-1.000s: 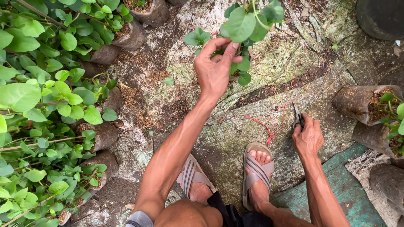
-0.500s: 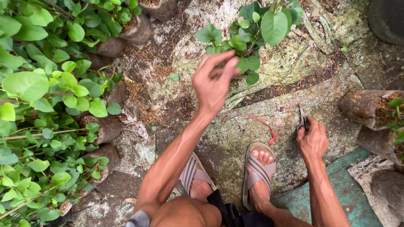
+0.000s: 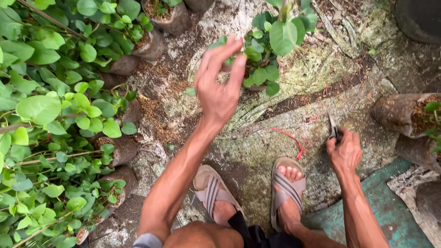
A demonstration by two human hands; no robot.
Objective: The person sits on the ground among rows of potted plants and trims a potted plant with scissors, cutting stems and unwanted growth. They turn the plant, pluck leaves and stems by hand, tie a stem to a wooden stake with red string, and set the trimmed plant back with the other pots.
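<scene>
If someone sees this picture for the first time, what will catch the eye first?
First, the left hand, raised in the middle with spread fingers in front of a small leafy potted plant. Next, the thick mass of green potted seedlings filling the left side. Lower right, the right hand rests on the mossy ground, its grip closed around a small dark tool, near a red string.

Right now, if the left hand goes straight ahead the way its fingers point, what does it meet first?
Probably the small potted plant. The left hand has its fingertips already at the plant's nearest leaves, though one view leaves the depth uncertain, so the hand may be slightly above them.
</scene>
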